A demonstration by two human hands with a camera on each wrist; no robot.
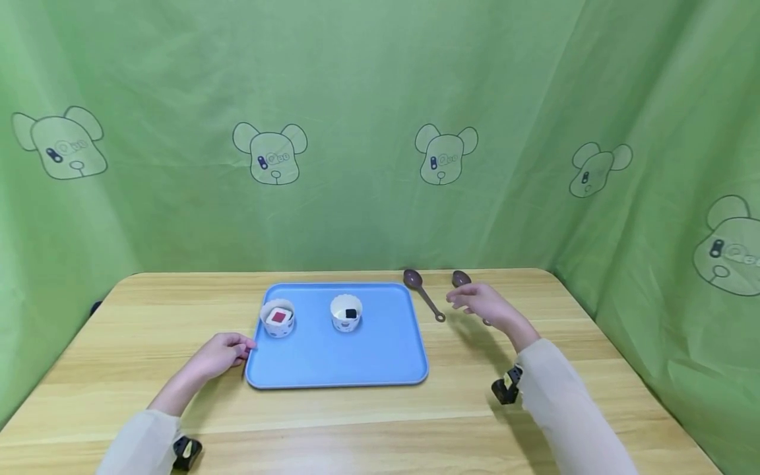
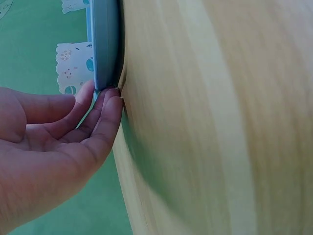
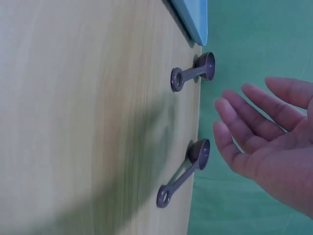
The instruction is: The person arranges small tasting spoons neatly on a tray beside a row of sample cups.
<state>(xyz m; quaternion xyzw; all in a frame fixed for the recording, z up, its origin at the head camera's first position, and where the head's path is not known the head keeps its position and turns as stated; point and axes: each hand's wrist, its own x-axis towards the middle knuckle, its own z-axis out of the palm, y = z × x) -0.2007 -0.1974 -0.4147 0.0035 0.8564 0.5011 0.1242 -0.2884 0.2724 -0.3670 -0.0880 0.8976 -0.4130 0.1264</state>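
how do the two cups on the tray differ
The left cup sits by the left edge of the tray; the right cup is further in. The left cup shows a red patch inside, the right cup a black one. Both are white with wavy rims.

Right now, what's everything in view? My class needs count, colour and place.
Table: 1, pale wood-grain, foreground.
Tray: 1, blue, on table.
Paper baking cups: 2, patterned white, on tray.
Red-square piece: 1, white-and-red, in left cup.
Black-square piece: 1, black visible, in right cup.
Measuring spoons: 2, brown, table, right of tray.
Curtain: 1, green, behind and beside table.
Printed bear faces: 5, dark outlines, on curtain.
Unclear object: 1, dark, table's left edge.
Sleeves: 2, off-white, one per arm.
Wrist cameras: 2, black, one per wrist.
Left hand: 1, bare, touching tray's left edge.
Right hand: 1, bare, near right spoon, not touching.
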